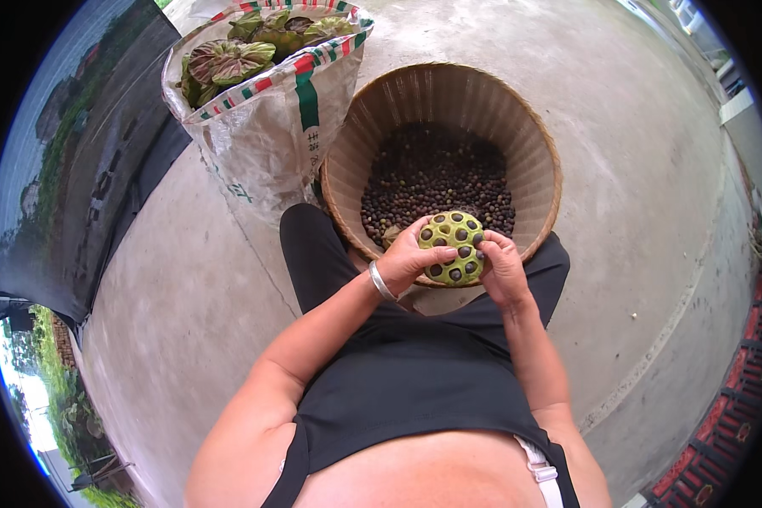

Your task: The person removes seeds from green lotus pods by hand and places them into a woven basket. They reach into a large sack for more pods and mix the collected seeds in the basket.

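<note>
A green lotus seed pod (pixel 447 232) with dark seeds in its holes is held over the near rim of a woven bamboo basket (pixel 543 159). My left hand (pixel 406 257) grips the pod from the left, its thumb across the pod's face; a silver bangle is on that wrist. At the pod's right edge, my right hand (pixel 505 270) has its thumb and fingertips closed on the rim, beside a seed. Whether a seed is pinched there cannot be made out. Loose dark lotus seeds (pixel 432 171) cover the bottom of the basket, which stands between my knees.
A white woven plastic sack (pixel 260 146) full of lotus pods (pixel 232 60) stands left of the basket, against its side. Concrete floor (pixel 635 209) spreads around. Dark sheeting (pixel 57 241) hangs at the left, and a red and black barrier (pixel 717 406) runs along the lower right.
</note>
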A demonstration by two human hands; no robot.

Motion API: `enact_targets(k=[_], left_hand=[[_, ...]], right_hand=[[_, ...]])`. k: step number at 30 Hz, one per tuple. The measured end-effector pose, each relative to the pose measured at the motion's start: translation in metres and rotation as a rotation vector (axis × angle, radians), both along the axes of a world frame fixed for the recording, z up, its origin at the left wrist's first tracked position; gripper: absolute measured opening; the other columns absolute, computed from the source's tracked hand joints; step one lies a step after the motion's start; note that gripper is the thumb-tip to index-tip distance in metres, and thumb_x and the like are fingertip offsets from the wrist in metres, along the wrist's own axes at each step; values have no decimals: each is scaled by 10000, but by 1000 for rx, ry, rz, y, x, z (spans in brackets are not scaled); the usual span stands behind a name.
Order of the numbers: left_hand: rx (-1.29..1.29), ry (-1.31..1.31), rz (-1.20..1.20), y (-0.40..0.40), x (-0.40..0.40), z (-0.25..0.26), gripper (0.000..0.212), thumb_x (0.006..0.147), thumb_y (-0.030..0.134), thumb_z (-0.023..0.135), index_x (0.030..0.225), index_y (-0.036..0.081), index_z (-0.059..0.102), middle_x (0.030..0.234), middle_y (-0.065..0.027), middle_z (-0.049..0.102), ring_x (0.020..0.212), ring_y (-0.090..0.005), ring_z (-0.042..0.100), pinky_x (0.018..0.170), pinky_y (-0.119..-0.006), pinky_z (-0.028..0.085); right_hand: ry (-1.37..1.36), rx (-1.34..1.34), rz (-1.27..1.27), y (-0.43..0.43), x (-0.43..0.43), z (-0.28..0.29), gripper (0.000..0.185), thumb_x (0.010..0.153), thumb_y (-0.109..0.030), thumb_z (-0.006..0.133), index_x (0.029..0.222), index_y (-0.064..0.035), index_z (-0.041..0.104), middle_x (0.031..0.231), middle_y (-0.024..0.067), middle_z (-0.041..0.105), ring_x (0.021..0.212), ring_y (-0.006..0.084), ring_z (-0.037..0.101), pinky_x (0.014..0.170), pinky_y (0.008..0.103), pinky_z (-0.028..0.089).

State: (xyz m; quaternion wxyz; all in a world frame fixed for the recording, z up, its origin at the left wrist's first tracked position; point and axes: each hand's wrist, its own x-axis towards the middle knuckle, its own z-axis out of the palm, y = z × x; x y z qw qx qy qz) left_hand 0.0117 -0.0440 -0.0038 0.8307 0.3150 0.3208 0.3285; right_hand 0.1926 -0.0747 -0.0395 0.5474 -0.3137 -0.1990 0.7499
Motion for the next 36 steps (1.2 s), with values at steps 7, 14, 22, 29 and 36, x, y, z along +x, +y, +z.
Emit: enact_targets(k=[7, 14, 22, 29, 36], left_hand=[[-14, -43, 101, -1, -4, -23, 470, 734, 12, 674, 1153, 60, 467, 1055, -58, 589, 962, -158, 576, 850, -319, 483], [180, 208, 229, -5, 10, -29, 455, 701, -46, 692, 1097, 47, 490, 988, -29, 601, 892, -112, 578, 796, -263, 483], [-32, -21, 123, -7, 13, -28, 436, 744, -30, 644, 1143, 56, 489, 1019, -32, 600, 914, -128, 583, 816, -284, 484], [-277, 15, 191, -2, 2, -33, 298, 821, 177, 510, 1100, 73, 513, 994, -42, 598, 905, -181, 588, 787, -354, 503], [-209, 12, 180, -6, 8, -47, 225, 859, 120, 490, 1062, 33, 531, 979, -68, 603, 833, -161, 610, 721, -300, 516]], right_hand=[[29, -116, -20, -1, -15, -7, 156, 866, -99, 529, 1011, -46, 553, 888, 9, 602, 754, 66, 574, 641, 208, 492], [-1041, 293, -279, -1, -23, 5, 261, 857, -259, 585, 852, -13, 497, 636, 16, 509, 591, 75, 452, 544, 237, 400], [-612, 239, -356, 3, -30, -20, 247, 898, -225, 536, 756, -24, 516, 652, -37, 482, 604, 23, 394, 513, 199, 356], [-863, 231, -112, 0, -22, -5, 174, 859, -180, 580, 771, -51, 502, 661, -62, 461, 580, 9, 370, 495, 173, 320], [-795, 279, -108, 0, -26, -26, 267, 818, -225, 652, 746, -72, 446, 623, -29, 490, 510, 37, 402, 438, 188, 333]])
